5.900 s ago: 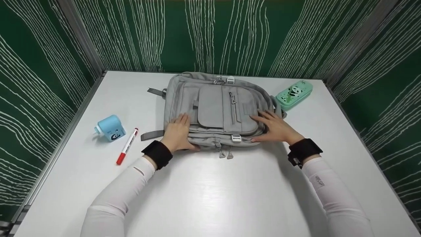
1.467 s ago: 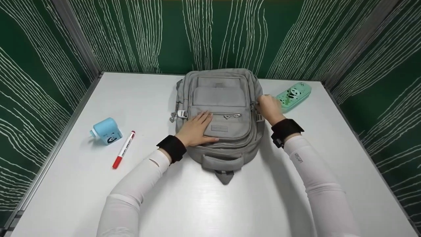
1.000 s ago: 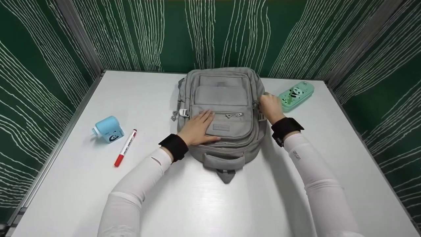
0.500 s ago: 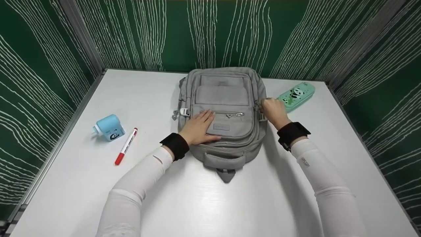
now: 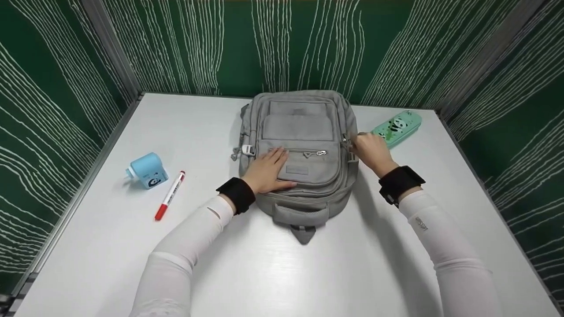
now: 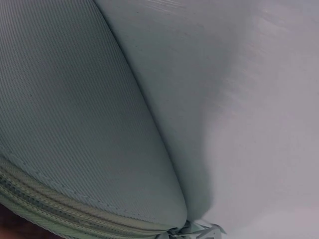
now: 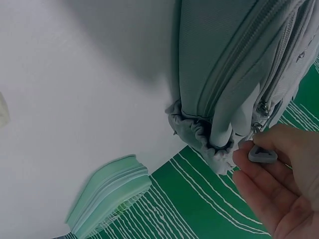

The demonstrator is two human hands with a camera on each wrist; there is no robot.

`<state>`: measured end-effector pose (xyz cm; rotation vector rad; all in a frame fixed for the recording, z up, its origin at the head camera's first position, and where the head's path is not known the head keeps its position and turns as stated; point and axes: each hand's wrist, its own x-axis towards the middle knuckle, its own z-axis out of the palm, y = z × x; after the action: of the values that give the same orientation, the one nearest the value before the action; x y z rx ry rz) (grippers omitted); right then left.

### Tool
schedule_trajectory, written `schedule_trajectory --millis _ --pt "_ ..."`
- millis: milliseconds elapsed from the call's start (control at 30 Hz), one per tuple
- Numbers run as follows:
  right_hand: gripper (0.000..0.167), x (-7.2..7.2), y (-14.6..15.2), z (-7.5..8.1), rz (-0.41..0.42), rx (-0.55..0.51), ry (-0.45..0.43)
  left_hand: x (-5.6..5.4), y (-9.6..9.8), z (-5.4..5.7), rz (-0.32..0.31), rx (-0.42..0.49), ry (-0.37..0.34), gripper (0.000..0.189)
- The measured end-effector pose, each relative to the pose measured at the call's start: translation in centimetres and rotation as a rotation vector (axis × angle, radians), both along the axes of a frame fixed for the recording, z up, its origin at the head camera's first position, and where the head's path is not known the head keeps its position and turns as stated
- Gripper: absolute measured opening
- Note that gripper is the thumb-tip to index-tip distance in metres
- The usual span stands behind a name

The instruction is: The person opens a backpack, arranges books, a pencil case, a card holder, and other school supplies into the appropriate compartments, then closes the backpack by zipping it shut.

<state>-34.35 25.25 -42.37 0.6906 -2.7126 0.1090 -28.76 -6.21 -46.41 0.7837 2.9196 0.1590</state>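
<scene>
A grey backpack point(image 5: 297, 127) lies front side up on the white table, its carry handle point(image 5: 302, 215) toward me. My left hand point(image 5: 266, 171) rests flat on the lower front of it, fingers spread. At the bag's right side, my right hand point(image 5: 372, 149) pinches a zipper pull point(image 7: 262, 155) between thumb and fingers, as the right wrist view shows. Two zipper sliders sit close together there, above a gathered side pocket point(image 7: 199, 134). The left wrist view has only the bag's fabric point(image 6: 84, 99) and a zipper track point(image 6: 75, 211), with the hand nearly out of sight.
A green panda pencil case point(image 5: 398, 127) lies just beyond my right hand. To the left are a blue bottle point(image 5: 148, 171) on its side and a red-and-white marker point(image 5: 170, 196). Green walls with white lines border the table's back and sides.
Since the oldest frame the backpack has turned, so its handle faces me. My right hand took hold at its right side and lately shifted slightly toward me and right. The left hand stays put.
</scene>
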Motion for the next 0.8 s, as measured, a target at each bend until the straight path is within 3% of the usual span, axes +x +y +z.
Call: schedule_trajectory --millis 367,800 --pt "0.013 2.0 0.2 0.6 0.026 -0.006 -0.016 0.3 -0.1 0.5 0.009 0.023 -0.027 0.1" --pt "0.017 2.6 -0.3 2.0 0.06 -0.023 -0.06 0.2 0.0 0.5 0.009 0.023 -0.008 0.098"
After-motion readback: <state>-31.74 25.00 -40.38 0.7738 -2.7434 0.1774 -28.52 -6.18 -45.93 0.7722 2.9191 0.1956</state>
